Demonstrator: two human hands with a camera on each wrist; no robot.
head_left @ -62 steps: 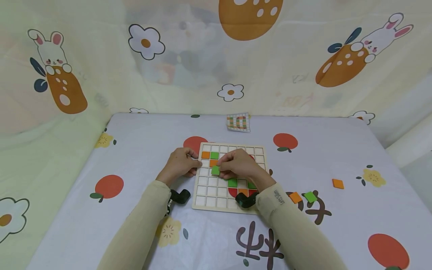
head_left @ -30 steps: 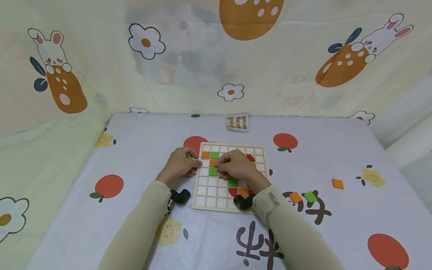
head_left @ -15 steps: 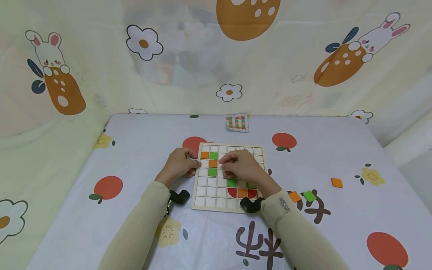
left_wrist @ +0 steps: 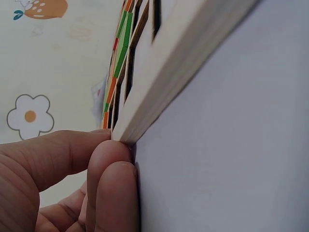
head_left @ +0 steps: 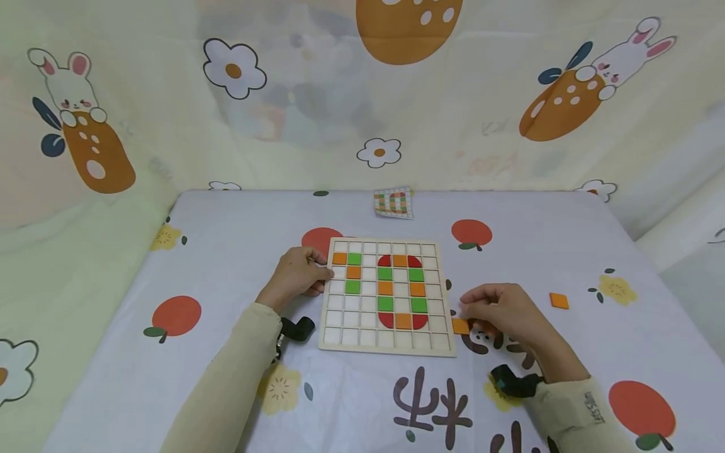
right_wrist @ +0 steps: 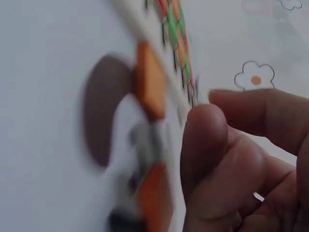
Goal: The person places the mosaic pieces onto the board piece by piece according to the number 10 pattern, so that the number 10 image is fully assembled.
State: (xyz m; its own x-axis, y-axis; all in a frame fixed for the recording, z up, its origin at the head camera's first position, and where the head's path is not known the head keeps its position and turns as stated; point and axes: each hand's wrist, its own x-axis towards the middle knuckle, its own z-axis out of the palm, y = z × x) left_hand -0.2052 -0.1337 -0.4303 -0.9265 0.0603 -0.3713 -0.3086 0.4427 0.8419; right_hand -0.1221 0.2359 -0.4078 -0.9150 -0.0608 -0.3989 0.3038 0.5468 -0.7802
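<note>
A wooden grid board (head_left: pixel 391 350) lies on the table with red, orange and green tiles in several of its cells. My left hand (head_left: pixel 296 272) pinches the left edge of the board. In the left wrist view its fingertips (left_wrist: pixel 110 157) press right at the pale board rim (left_wrist: pixel 161 82). My right hand (head_left: pixel 510 309) is beyond the board's right side with nothing between thumb and index finger. Just below its fingertips a loose orange tile (head_left: pixel 460 326) lies by the board edge. In the right wrist view a second, blurred orange piece (right_wrist: pixel 155 198) shows under the hand.
Another orange tile (head_left: pixel 559 301) lies farther right on the printed tablecloth (head_left: pixel 226 239). A small paper card (head_left: pixel 393 203) with a coloured grid pattern sits behind the board near the back edge. A patterned curtain (head_left: pixel 323 126) hangs behind the table.
My right hand set a green tile in the board's second column, let go and moved right, off the board. The loose green tile is hidden now. My left hand stays at the edge.
</note>
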